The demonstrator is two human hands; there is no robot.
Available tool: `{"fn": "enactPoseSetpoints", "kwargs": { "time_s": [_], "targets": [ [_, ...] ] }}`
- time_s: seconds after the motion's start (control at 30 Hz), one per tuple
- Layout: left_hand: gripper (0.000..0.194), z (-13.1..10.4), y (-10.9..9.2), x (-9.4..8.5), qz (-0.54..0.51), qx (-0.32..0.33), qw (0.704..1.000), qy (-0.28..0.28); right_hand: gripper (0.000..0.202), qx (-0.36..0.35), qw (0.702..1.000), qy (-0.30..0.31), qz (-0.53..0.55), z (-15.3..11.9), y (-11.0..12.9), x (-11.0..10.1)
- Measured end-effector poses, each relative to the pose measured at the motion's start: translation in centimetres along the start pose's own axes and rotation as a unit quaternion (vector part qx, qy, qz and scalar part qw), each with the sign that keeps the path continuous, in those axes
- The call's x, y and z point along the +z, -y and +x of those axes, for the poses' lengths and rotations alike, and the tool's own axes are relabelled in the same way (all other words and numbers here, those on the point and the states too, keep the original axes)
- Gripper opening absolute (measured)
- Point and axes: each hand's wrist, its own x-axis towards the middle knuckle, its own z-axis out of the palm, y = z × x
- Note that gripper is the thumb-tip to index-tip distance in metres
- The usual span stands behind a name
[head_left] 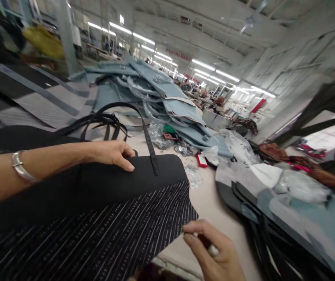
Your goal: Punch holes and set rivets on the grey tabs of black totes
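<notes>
A black bag panel (161, 168) with printed striped lining fabric (126, 226) along its lower part spreads across the table in front of me. A thin black strap (144, 132) loops up from its top edge. My left hand (116, 154) grips the panel's top edge beside the strap, thumb on the near face and fingertips hidden behind. Just below the lining's right corner, my right hand (211, 249) is closed in a pinch. Something small and pale shows among its curled fingers, too unclear to name.
Light-blue panels (179, 105) are piled at the back with plastic wrapping. Small metal pieces (193, 175) lie scattered near a red-and-white box (202, 160). Grey and black pieces (228, 187) are stacked on the right. More striped grey pieces (47, 101) lie at the left.
</notes>
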Motion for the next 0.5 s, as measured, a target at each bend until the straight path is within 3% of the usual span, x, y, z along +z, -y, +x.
{"fn": "enactPoseSetpoints", "kwargs": {
  "time_s": [0.13,0.23,0.33,0.5],
  "targets": [
    [0.041,3.4,-1.3,7.2,-0.095,0.025,0.990,0.102,0.015,0.082,0.993,0.085,0.007,1.3,0.2,1.1],
    [0.044,5.9,-0.6,10.9,-0.130,0.027,0.977,0.168,0.014,0.139,0.981,0.135,0.010,2.2,-1.2,2.2],
    [0.046,7.8,0.5,12.7,-0.134,0.018,0.972,0.192,0.012,0.178,0.967,0.182,0.010,2.9,-3.0,3.1],
    [0.044,8.7,1.1,12.8,-0.136,-0.011,0.969,0.208,0.010,0.199,0.947,0.250,-0.019,3.3,-4.6,3.7]
  ]
}}
